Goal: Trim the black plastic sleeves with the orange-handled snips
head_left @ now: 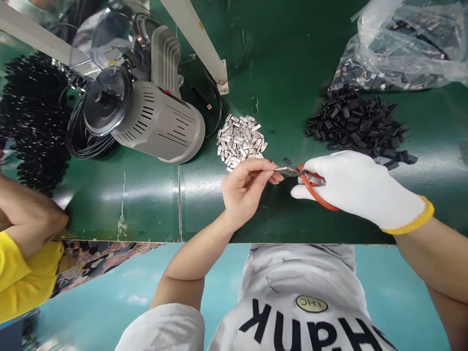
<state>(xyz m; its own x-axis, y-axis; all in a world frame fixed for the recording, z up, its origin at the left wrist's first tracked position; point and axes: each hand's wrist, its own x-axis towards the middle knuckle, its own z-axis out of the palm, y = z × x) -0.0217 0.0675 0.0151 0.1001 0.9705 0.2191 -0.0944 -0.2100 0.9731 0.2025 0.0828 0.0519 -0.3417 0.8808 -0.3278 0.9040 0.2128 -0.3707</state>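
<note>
My bare left hand point(245, 189) pinches a small silver metal part point(282, 169) between thumb and fingertips. My right hand point(356, 187), in a white glove with a yellow cuff, is closed round red-handled pliers point(315, 191) whose tip meets the metal part. Both hands hover over the green table point(153, 195), just in front of a pile of silver metal clips point(240, 140). A heap of small black plastic pieces point(360, 124) lies beyond the right hand.
A grey machine with a clear cover point(153, 114) stands at the left with black cables. A plastic bag of black parts point(402, 46) sits at the far right. Another person's arm in a yellow sleeve point(25, 229) rests at the left edge beside a black pile point(32, 117).
</note>
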